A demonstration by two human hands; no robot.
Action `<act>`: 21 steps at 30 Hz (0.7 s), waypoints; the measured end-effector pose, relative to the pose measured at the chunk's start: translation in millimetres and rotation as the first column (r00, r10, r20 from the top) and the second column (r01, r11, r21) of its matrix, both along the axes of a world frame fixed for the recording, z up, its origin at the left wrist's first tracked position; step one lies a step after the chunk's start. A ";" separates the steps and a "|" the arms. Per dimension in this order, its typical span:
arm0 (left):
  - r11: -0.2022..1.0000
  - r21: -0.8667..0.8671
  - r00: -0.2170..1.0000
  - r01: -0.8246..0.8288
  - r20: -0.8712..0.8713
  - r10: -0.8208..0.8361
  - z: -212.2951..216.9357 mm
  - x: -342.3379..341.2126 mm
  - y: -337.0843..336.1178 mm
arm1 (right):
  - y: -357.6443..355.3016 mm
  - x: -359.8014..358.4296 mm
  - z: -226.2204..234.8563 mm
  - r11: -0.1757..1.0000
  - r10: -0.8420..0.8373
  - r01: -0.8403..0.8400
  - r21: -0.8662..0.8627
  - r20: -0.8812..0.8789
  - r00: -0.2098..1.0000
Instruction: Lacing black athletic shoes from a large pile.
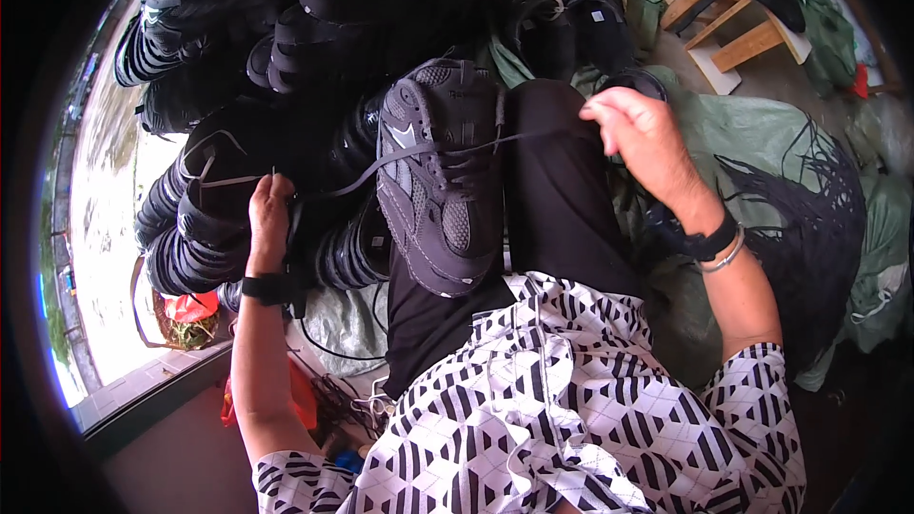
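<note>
A dark grey and black sneaker [438, 200] rests on my left thigh, its toe toward me. A dark flat shoelace [367, 177] crosses its throat and runs out to both sides, drawn fairly straight. On the left, my left hand [270, 214] is closed around one end of it, next to the stacked shoes. My right hand [640, 128] is raised over my right knee with thumb and fingers pinched at the other end. The exact tips between the fingers are too small to make out. Below the crossing, lacing lies over the sneaker's tongue.
Stacks of black shoes [200, 228] stand left and ahead of me. A bundle of dark laces [800, 181] lies over green sacking [733, 124] at my right. Beyond it is a wooden stool [733, 38]. A red bag [300, 395] sits below my left arm.
</note>
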State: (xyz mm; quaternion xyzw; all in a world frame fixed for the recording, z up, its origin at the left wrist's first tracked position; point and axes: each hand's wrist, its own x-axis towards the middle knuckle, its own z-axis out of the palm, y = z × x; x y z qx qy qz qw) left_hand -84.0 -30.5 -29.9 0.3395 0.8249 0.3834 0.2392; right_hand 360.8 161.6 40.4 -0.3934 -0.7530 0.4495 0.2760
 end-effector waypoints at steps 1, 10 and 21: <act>0.990 0.072 0.989 0.124 -0.095 -0.117 4.7 19.0 9.1 | -13.1 -13.3 16.4 0.998 0.051 -0.052 -0.040 -0.005 0.999; 0.897 0.350 0.955 0.269 0.021 -0.295 50.9 169.0 43.1 | -36.9 -61.6 10.4 0.817 0.251 -0.380 0.434 0.326 0.912; 0.905 0.231 0.932 0.357 -0.024 -0.362 46.5 174.1 32.7 | -12.2 -72.2 15.3 0.839 0.502 -0.447 -0.309 0.124 0.856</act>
